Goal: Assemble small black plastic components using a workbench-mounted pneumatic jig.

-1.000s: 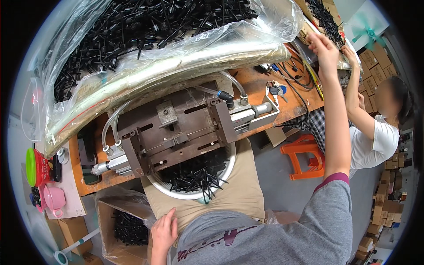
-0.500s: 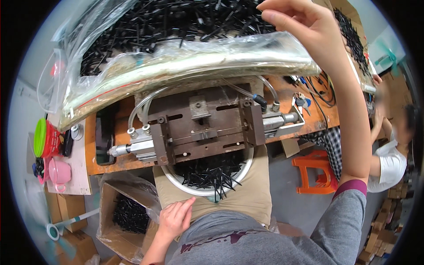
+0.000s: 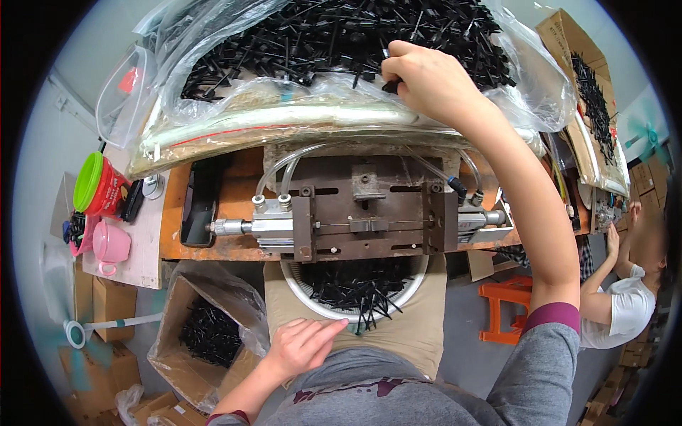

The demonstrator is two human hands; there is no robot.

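My right hand [image 3: 433,79] is at the near side of a heap of thin black plastic parts [image 3: 312,39] in clear plastic. Its fingers are curled in, with a black piece showing between them. My left hand [image 3: 302,348] is over my lap, index finger stretched toward the rim of a white round basket [image 3: 295,290]; no object shows in it. Black parts [image 3: 355,284] fill the basket, some poking over its near edge. Between the heap and my lap stands a brown metal fixture [image 3: 398,184] with silver air cylinders [image 3: 273,231] at its sides.
A phone [image 3: 199,213], a pink cup [image 3: 111,245] and a red-green tub [image 3: 103,186] are at the left. Below is a lined carton [image 3: 174,362] of black parts. An orange stool [image 3: 504,312] and a person [image 3: 614,291] are at the right; another carton [image 3: 568,42] stands far right.
My right hand has come down and nearer, from above the heap onto its near part, its fingers closing. My left hand has shifted right toward the basket's rim. The whole view has shifted.
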